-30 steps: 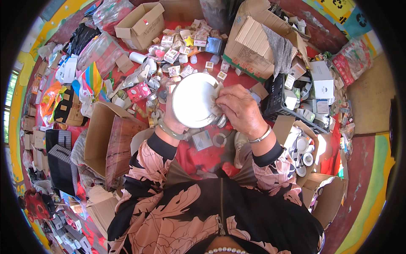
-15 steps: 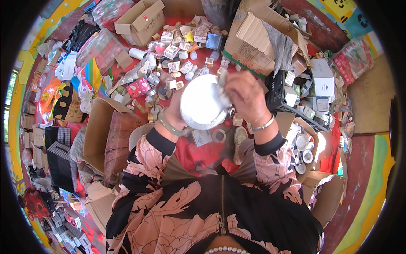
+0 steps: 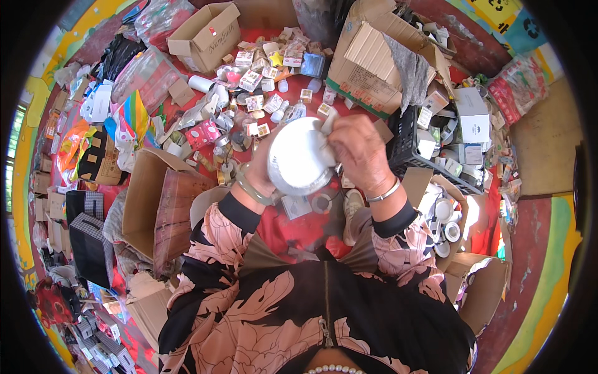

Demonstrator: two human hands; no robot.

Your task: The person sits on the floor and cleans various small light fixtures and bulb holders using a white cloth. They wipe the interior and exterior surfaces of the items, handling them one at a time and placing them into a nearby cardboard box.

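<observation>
A white round dish-like object with a rim is held up before my chest; its exact kind I cannot make out. My left hand grips it from the left, its fingers mostly hidden beneath. My right hand is closed at the object's right edge. Between those fingers a small pale piece, like crumpled cloth or tissue, presses on the white surface, blurred by motion. Under my hands, a flat whitish box and a grey ring-shaped piece lie on the red floor.
Many small boxes and bottles litter the floor ahead. An open carton stands at left, another further off. At right are a black crate of mixed goods and a box of round white pieces. A large carton stands behind.
The white object and my left hand have shifted slightly. My right hand has moved a little down and right across the object's edge, still holding the pale piece.
</observation>
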